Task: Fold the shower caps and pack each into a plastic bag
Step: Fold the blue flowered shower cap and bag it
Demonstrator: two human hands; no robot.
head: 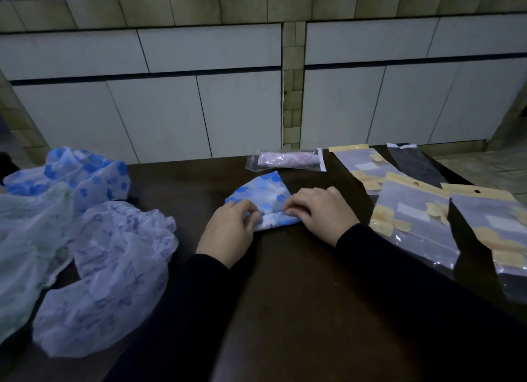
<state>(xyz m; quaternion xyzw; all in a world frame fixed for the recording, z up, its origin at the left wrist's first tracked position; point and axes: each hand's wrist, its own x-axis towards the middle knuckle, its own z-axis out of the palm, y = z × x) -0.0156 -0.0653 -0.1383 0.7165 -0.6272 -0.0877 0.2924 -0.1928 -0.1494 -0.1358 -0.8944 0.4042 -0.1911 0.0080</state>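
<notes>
Blue-flowered white plastic shower cap [263, 199], part-folded into a wedge, lies mid dark brown table [285, 282], near edge rolled over. My left hand [228, 233] has fingers curled on the fold's left end, pinching it; my right hand [319, 210] pinches the right end w/ curled fingertips, palm down. Both sleeves black. Left side of table: 3 loose caps in a heap, a blue-flower cap [88, 173] at back, a pale green cap [28, 239] at far left, a lilac-print cap [111, 273] in front, all touching. Beyond the cap I hold, near far edge: clear plastic bag w/ pink folded cap inside [288, 159]. Right side: empty clear bags w/ yellow header strips [413, 219], overlapping, plus one dark clear sleeve [416, 165] behind them. White tiled wall [199, 110] beyond table.
</notes>
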